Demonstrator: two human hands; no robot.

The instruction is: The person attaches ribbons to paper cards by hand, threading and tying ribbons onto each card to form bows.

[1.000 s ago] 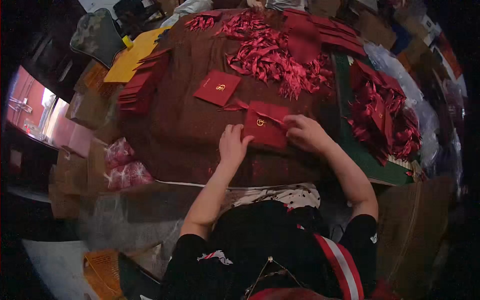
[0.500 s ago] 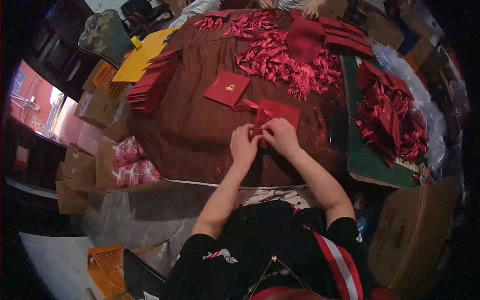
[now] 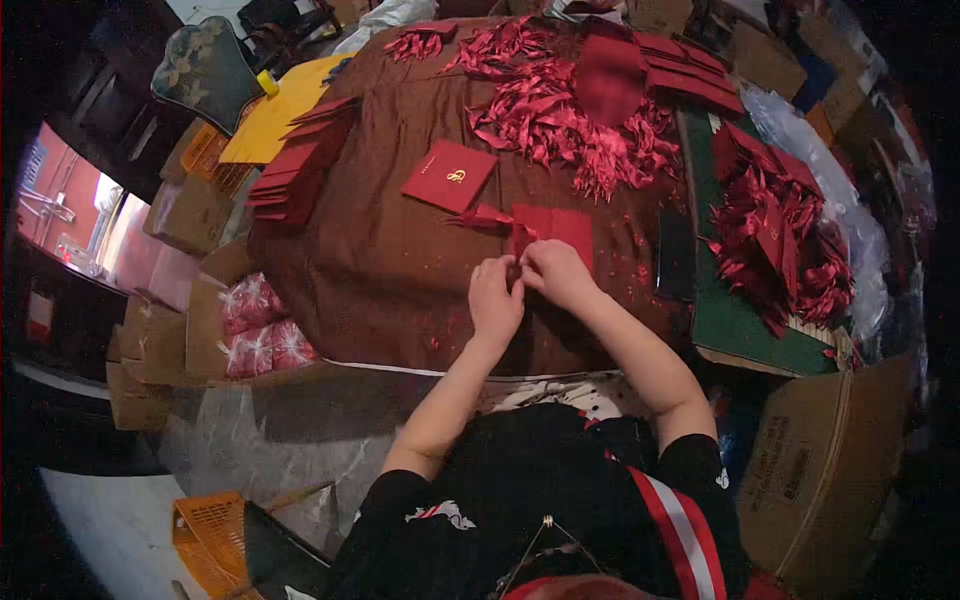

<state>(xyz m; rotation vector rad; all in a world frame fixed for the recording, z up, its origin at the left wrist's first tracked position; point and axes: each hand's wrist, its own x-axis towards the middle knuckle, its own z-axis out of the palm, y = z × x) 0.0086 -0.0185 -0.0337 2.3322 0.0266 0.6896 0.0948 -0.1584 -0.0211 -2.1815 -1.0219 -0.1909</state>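
A red card [image 3: 562, 228] lies on the brown cloth with a red ribbon [image 3: 484, 218] trailing off its left side. At the card's near-left corner, my left hand [image 3: 495, 298] and my right hand [image 3: 556, 270] meet with fingertips pinched together. Both appear closed on the ribbon; the bit between the fingers is small and mostly hidden. Just beyond, to the left, a red square card with a gold emblem [image 3: 450, 175] lies flat, apart from my hands.
A heap of red ribbons [image 3: 560, 120] covers the far side. Red card stacks stand at left [image 3: 300, 165] and far right [image 3: 690, 72]. A dark phone-like slab [image 3: 675, 252] lies near the green board [image 3: 720, 310], which bears more ribboned cards [image 3: 780, 230]. Bagged red goods [image 3: 262, 330] fill a box.
My fingertips have come closer together at the card's corner, and my left hand has moved slightly right. Another person's hands at the far edge have left the view.
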